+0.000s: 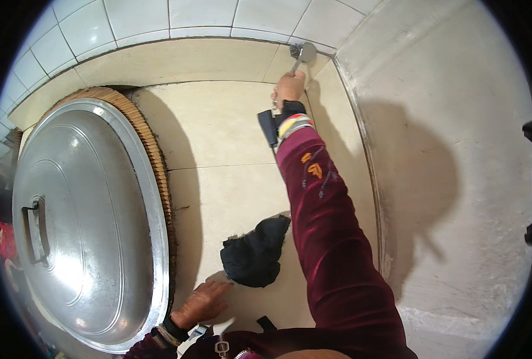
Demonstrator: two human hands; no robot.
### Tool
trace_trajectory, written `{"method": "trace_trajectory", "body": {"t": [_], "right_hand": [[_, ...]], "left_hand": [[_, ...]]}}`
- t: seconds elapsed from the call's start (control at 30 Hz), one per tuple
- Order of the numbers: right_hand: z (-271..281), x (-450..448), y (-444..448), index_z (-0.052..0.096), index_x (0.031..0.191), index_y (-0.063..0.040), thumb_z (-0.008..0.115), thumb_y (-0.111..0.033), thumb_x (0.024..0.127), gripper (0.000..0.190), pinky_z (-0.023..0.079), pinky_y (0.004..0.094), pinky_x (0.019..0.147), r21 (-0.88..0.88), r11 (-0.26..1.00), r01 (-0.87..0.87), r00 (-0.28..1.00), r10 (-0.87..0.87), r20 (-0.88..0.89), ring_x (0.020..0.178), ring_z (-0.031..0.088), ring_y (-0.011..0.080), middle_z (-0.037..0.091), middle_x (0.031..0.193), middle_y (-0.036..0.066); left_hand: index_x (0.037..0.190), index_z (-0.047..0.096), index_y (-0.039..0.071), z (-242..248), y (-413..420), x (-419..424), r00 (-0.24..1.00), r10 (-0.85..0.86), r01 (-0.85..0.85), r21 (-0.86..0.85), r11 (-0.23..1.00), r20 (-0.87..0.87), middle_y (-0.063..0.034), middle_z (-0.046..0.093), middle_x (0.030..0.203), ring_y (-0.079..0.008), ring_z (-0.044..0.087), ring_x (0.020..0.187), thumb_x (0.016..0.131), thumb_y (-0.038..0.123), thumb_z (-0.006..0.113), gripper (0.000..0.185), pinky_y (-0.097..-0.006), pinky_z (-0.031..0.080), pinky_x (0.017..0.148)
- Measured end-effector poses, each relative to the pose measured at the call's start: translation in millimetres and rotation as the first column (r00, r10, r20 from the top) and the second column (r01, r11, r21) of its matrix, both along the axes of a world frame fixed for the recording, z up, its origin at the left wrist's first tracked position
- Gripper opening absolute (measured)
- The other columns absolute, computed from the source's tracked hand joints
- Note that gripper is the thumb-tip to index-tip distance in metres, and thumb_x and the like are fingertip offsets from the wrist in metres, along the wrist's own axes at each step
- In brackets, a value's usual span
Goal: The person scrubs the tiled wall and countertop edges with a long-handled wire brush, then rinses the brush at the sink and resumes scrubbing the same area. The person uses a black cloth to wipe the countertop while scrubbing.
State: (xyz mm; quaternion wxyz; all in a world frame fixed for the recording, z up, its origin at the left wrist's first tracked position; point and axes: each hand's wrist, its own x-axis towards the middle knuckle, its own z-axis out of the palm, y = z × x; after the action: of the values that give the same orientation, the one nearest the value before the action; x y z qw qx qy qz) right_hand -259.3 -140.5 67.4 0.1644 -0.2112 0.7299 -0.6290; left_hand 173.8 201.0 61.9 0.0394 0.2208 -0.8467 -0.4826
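My right hand [289,87] reaches to the far right corner of the tiled ledge, closed on the handle of a metal ladle [307,52]. Its round bowl lies beside a dark steel-wool scourer [296,50] at the foot of the wall; whether they touch I cannot tell. My left hand [206,299] holds nothing and rests near the front edge with its fingers apart. Just beyond its fingertips lies a crumpled black cloth [255,253] on the beige tiles [225,193].
A large domed metal lid [91,215] with a handle covers the left side, edged by a ribbed brown ring [151,148]. White wall tiles [203,15] run along the back. A pale, stained wall [472,179] stands at the right.
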Motion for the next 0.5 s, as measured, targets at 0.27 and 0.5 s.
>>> {"method": "trace_trajectory", "body": {"t": [0.27, 0.5], "right_hand": [[-25.4, 73.8, -2.2, 0.043, 0.120, -0.012, 0.048, -0.017, 0.091, 0.030, 0.047, 0.0519, 0.081, 0.047, 0.999, 0.003, 0.961, 0.010, -0.277, 0.093, 0.059, 0.0482, 0.063, 0.096, 0.029], [-8.0, 11.8, 3.8, 0.040, 0.121, -0.013, 0.039, -0.020, 0.097, 0.026, 0.046, 0.0420, 0.052, -0.273, 0.960, 0.064, 0.991, -0.028, 0.133, 0.062, 0.057, 0.0282, 0.058, 0.080, 0.016]], "left_hand": [[0.121, 0.053, 0.003, -0.9, -5.6, 3.1, 0.999, 0.009, -0.007, 0.029, 1.000, -0.053, -0.0176, 0.058, 0.104, -0.0371, 0.055, 0.100, 0.075, 0.013, 0.070, 0.051, -0.0419, 0.047, 0.086], [0.125, 0.051, 0.006, -7.0, -7.5, 7.4, 0.998, 0.039, -0.034, 0.118, 0.992, -0.045, -0.0175, 0.058, 0.109, -0.0383, 0.055, 0.104, 0.076, 0.012, 0.069, 0.052, -0.0431, 0.048, 0.088]]}}
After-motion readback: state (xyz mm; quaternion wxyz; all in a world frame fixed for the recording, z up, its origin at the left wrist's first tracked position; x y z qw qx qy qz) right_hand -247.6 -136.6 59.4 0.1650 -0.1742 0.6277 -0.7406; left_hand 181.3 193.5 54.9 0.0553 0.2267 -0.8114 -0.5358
